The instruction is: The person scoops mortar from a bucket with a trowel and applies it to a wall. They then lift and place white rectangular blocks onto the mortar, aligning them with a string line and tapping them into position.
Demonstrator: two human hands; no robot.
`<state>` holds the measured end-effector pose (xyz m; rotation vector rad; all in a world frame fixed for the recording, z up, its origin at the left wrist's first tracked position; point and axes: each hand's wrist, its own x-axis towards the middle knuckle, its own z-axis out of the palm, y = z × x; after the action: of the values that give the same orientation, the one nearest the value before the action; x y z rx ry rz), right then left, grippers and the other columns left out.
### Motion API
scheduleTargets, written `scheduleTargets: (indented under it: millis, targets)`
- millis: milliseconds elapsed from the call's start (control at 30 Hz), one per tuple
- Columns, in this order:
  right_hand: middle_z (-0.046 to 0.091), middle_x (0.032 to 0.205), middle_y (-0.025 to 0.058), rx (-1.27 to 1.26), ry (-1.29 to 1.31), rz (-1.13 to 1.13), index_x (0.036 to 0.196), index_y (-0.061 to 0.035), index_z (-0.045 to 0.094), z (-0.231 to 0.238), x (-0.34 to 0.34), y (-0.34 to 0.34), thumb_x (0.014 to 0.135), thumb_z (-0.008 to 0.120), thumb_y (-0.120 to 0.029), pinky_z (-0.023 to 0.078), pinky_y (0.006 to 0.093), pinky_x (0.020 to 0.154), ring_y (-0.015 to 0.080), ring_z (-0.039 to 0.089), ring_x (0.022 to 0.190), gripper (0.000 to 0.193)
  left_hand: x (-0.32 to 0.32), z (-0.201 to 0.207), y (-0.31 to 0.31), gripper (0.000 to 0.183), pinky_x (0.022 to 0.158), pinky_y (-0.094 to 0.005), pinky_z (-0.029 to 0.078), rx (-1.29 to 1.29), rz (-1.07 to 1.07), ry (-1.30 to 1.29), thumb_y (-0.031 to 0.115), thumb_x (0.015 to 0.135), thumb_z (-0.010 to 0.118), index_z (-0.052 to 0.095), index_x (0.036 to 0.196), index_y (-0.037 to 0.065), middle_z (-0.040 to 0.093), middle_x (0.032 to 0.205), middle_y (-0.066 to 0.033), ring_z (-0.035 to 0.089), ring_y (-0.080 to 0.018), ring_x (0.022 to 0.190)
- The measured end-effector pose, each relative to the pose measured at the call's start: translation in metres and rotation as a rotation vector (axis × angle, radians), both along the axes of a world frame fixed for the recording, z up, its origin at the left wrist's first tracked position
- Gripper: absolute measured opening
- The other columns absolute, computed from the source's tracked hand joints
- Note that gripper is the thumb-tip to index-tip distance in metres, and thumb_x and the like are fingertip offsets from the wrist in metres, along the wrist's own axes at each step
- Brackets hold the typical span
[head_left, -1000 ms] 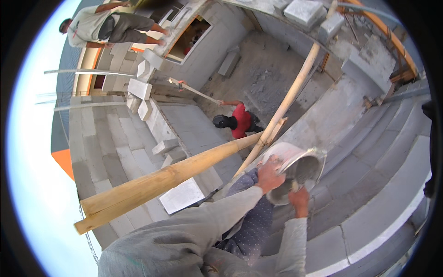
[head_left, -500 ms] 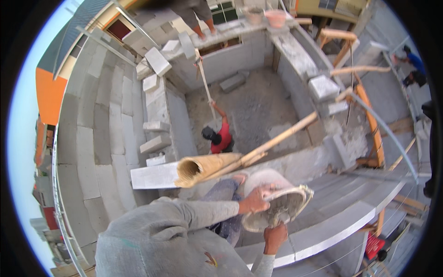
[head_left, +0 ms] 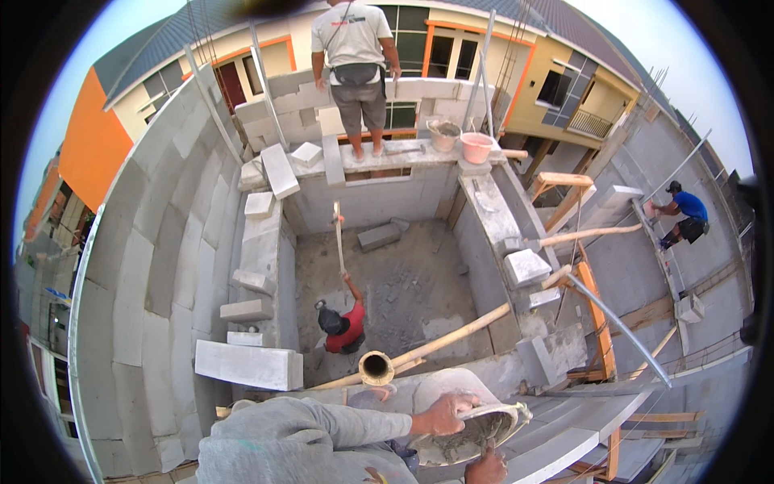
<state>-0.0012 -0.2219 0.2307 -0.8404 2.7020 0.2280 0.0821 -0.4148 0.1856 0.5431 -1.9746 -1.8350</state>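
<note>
A tilted, mortar-stained pale bucket (head_left: 451, 385) is in front of me at the lower middle, its mouth turned toward me. Wet grey mortar (head_left: 468, 440) lies inside it. My left hand (head_left: 442, 415) grips the bucket's rim on the upper left side. At the mouth's near edge is my right hand (head_left: 486, 468), its fingers curled; whatever they hold is hidden. Just beyond the bucket, a thick bamboo pole (head_left: 376, 369) points its hollow end up at me. A thinner bamboo pole (head_left: 451, 335) slants across the wall there.
Below, a person in red (head_left: 345, 329) holds a long wooden piece (head_left: 339, 242). Another person (head_left: 355, 73) stands on the far wall, near two buckets (head_left: 477, 147). A person in blue (head_left: 689, 214) crouches at right. Light blocks (head_left: 246, 363) line the left wall; a metal pipe (head_left: 621, 331) leans right.
My view has tilted up, bringing in the far houses and people. The bucket and both hands now appear lower. Below, the person in red has shifted the wooden piece.
</note>
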Motion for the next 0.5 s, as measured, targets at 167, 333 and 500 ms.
scheduleTargets:
  millis: [167,333,500]
  targets:
    - [0.069,0.115,0.0203,-0.009,-0.286,-0.030,0.130,-0.0152,0.061,-0.018,0.000,0.032,0.078,0.070,-0.024,0.049,0.0456,0.094,0.0340,0.064,0.110,0.053,-0.014,0.018,-0.002,0.043,0.100,-0.0363,0.046,-0.031,-0.036,0.129,0.007,0.060,0.059,0.072,0.099,-0.001,0.068,0.122,-0.0154,0.063,-0.0310,0.114]
    - [0.072,0.084,0.0148,-0.388,-0.870,-0.127,0.115,-0.0020,0.068,-0.026,0.016,0.045,0.088,0.066,-0.018,0.052,0.0363,0.059,0.0263,0.064,0.064,0.032,-0.016,0.015,0.006,0.041,0.095,-0.0387,0.049,-0.026,-0.046,0.108,0.010,0.056,0.062,0.071,0.093,-0.003,0.068,0.119,-0.0183,0.065,-0.0351,0.107]
    - [0.069,0.081,0.0068,-0.411,-1.099,-0.565,0.119,-0.0038,0.069,0.007,0.016,0.038,0.093,0.065,-0.017,0.047,0.0272,0.051,0.0125,0.059,0.058,0.029,-0.008,0.016,0.006,0.041,0.100,-0.0389,0.047,0.092,-0.014,0.026,0.006,0.060,0.064,0.073,0.099,0.000,0.067,0.123,-0.0179,0.061,-0.0332,0.116]
